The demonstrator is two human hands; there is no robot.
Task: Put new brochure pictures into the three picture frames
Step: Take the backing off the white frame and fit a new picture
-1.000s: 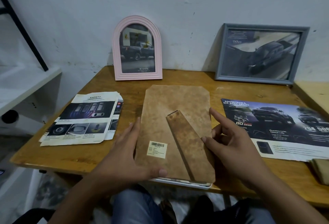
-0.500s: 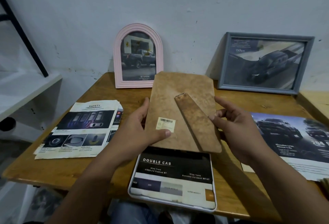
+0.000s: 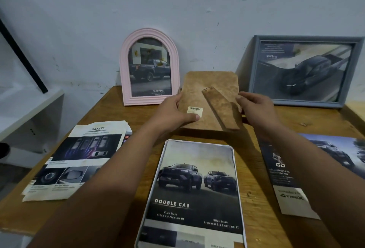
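Note:
A brown backing board [image 3: 209, 97] with a stand flap and a barcode sticker is held between both hands over the far middle of the table. My left hand [image 3: 173, 114] grips its left edge, thumb on the face. My right hand [image 3: 254, 109] holds its right edge. In front of me a white rounded frame [image 3: 165, 155] lies flat with a "Double Cab" truck picture [image 3: 197, 184] in it, uncovered. A pink arched frame [image 3: 149, 66] and a grey rectangular frame [image 3: 304, 71] lean on the wall, each holding a truck picture.
A stack of "Safety" brochure pages [image 3: 79, 159] lies at the left of the wooden table [image 3: 254, 204]. A dark truck brochure [image 3: 296, 170] lies at the right under my right forearm. A white shelf [image 3: 23, 113] stands left of the table.
Both hands lifted the backing board off the white frame and carried it away toward the wall, uncovering the "Double Cab" picture.

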